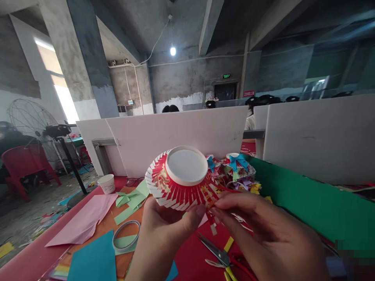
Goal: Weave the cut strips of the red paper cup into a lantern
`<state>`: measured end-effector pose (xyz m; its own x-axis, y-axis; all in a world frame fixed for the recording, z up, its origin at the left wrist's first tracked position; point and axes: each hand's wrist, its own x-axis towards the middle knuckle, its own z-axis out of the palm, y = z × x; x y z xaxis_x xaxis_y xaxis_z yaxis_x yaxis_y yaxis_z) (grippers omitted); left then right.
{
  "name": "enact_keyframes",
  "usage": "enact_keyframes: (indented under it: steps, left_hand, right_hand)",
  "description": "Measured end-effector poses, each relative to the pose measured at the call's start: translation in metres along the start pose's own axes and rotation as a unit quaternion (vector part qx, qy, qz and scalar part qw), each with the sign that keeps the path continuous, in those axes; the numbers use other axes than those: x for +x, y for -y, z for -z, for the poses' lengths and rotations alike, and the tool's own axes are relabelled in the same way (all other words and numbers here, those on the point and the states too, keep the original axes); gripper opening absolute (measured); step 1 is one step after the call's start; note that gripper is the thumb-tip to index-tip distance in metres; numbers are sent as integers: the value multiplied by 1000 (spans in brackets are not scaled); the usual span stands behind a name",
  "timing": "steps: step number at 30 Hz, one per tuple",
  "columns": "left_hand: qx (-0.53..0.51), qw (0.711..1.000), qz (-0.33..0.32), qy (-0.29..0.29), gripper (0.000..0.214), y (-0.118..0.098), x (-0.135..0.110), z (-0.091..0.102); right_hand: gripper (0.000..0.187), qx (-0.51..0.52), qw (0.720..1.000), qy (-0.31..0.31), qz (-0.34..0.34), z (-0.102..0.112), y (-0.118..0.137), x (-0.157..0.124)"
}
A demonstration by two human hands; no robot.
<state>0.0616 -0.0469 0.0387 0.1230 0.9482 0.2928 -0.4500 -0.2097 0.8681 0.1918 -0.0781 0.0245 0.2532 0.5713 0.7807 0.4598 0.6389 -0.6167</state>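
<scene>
Left hand [170, 230] grips the cup [184, 175] mid-scene above the table [190, 253], thumb on its strips [186, 193]; right hand [263, 230] pinches some at the near right edge. A hard tug could tear one; dipping the right hand could knock the scissors [223, 257] below.

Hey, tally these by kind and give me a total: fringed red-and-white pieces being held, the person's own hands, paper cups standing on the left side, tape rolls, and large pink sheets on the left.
Held fringed piece: 1
Hands: 2 (left hand, right hand)
Standing paper cup: 1
Tape roll: 1
Large pink sheet: 1
Total: 6
</scene>
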Motion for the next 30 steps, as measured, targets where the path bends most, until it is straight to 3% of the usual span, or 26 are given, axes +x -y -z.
enact_keyframes:
  steps: [5, 12, 21, 24, 30]
  left_hand:
    - [-29, 998, 24, 45, 9, -2, 1, 2]
    - [20, 999, -35, -17, 39, 0, 2, -8]
    - [0, 1000, -29, -5, 50, -3, -4, -12]
    - [18, 999, -46, -12, 51, -5, -4, -13]
    - [35, 999, -40, 4, 42, -5, -1, -8]
  right_hand:
    - [19, -20, 1000, 19, 10, 2, 1, 3]
    - [22, -28, 997, 57, 50, 7, -1, 10]
    - [24, -122, 972, 85, 182, 12, 4, 3]
    - [21, -90, 979, 77, 166, 8, 3, 4]
    - [19, 2, 998, 1, 58, -2, 2, 7]
